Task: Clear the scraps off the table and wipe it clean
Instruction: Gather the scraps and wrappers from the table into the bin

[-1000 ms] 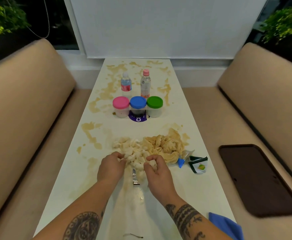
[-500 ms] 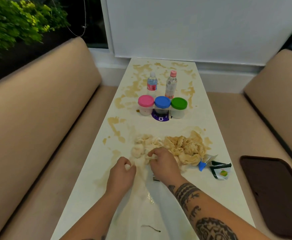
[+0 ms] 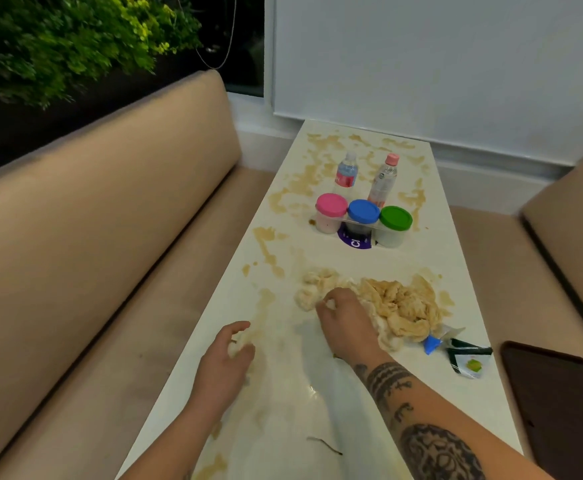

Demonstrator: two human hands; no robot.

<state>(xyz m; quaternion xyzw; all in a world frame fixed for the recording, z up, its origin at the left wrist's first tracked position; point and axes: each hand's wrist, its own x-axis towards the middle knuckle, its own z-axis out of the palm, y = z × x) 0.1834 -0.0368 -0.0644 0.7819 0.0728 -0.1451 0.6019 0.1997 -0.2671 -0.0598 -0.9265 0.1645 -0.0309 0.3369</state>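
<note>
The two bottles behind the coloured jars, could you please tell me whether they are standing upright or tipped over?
Both upright. The red-labelled bottle and the pink-capped bottle stand on their bases on the table, caps uppermost.

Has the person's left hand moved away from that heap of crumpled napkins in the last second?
Yes. The left hand has pulled back from the napkin heap toward the table's left edge, gripping a small white wad.

Two bottles (image 3: 347, 173); three lidded jars (image 3: 363, 220); two hands (image 3: 343, 322); two sachets (image 3: 468, 362); one dark tray (image 3: 560, 403)
</note>
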